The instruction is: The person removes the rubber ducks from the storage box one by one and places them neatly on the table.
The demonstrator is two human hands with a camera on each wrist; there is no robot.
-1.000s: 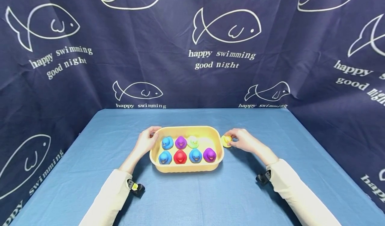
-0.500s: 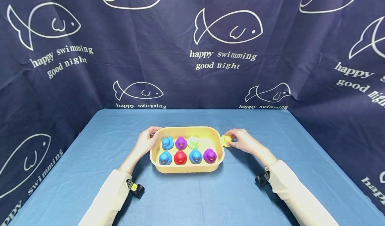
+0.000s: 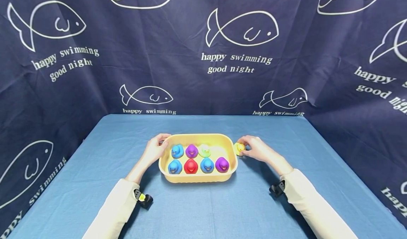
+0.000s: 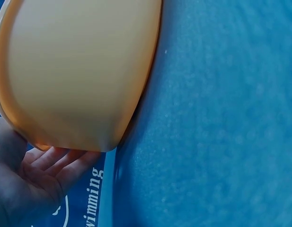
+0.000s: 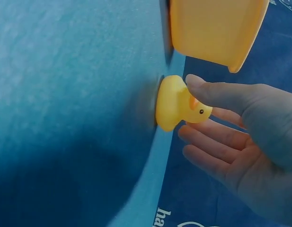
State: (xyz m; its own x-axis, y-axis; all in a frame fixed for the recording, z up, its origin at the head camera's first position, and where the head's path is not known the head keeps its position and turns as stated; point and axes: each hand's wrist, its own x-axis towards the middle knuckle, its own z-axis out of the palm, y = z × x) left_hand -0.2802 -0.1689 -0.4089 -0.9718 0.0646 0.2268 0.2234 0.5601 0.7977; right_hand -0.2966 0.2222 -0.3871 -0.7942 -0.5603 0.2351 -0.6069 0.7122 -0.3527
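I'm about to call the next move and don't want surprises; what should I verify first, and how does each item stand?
1. Left hand holding the tub at its left end: ok.
2. Right hand at the yellow duck, thumb and fingers about its head: ok.
3. Firmness of that pinch: cannot tell.
4. Yellow duck off the table: not ok, it appears to rest there.
5. Room in the tub: ok, right end of the back row.
6. Seven other ducks upright inside: ok.
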